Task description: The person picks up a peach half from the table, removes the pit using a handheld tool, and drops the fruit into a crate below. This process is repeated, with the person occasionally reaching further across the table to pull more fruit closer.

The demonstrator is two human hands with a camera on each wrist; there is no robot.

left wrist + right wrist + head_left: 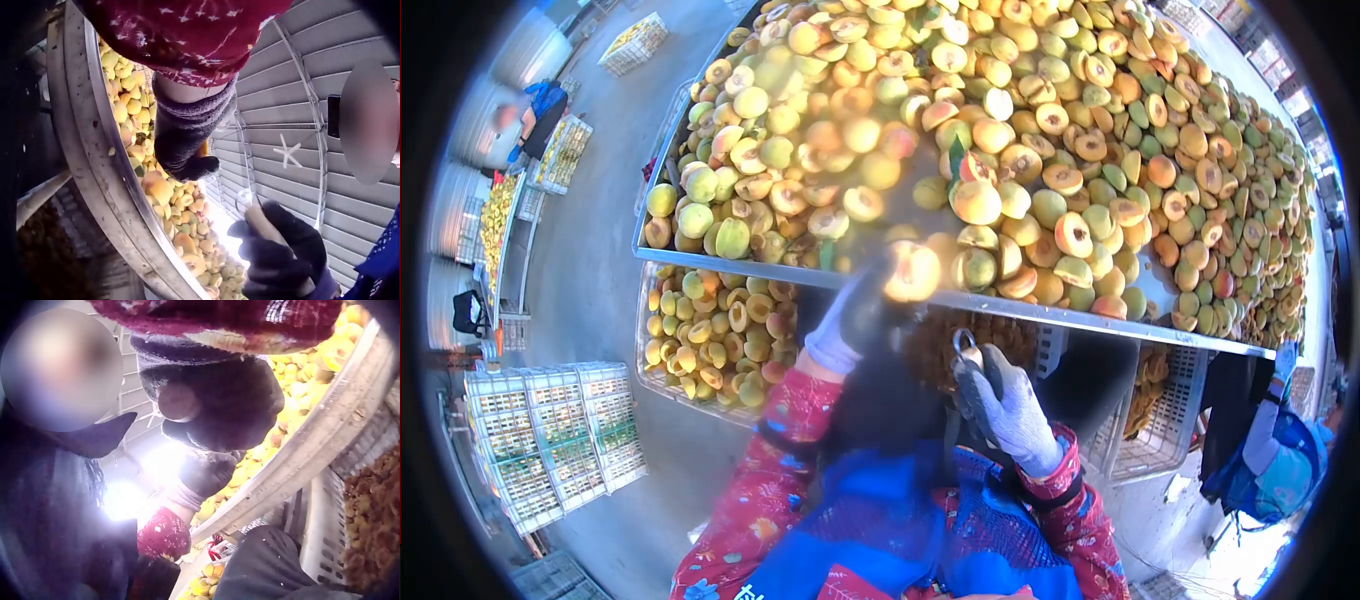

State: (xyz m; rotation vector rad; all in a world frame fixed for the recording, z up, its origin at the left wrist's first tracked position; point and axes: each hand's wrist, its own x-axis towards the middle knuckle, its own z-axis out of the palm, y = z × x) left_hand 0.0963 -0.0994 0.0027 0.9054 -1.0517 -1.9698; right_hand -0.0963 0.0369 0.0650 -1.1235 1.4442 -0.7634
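In the head view my gloved left hand (868, 312) is by the metal rim of a big table of halved peaches, holding a peach half (912, 272). An orange bit of that peach half (203, 149) shows between the thumb and fingers in the left wrist view. My gloved right hand (1005, 405), lower and to the right, grips a pitting tool (262, 224) by its wooden handle. The tool's metal loop (963, 340) points up toward the rim. In the right wrist view the butt of the handle (178, 402) sticks out of the fist.
Halved peaches (1090, 145) heap the table behind its metal rim (1040, 312). Below the rim are a crate of peaches (720, 335) and a crate with brown pits (375, 519). White crates (555, 440) stack at left. Another person (1280, 455) works at right.
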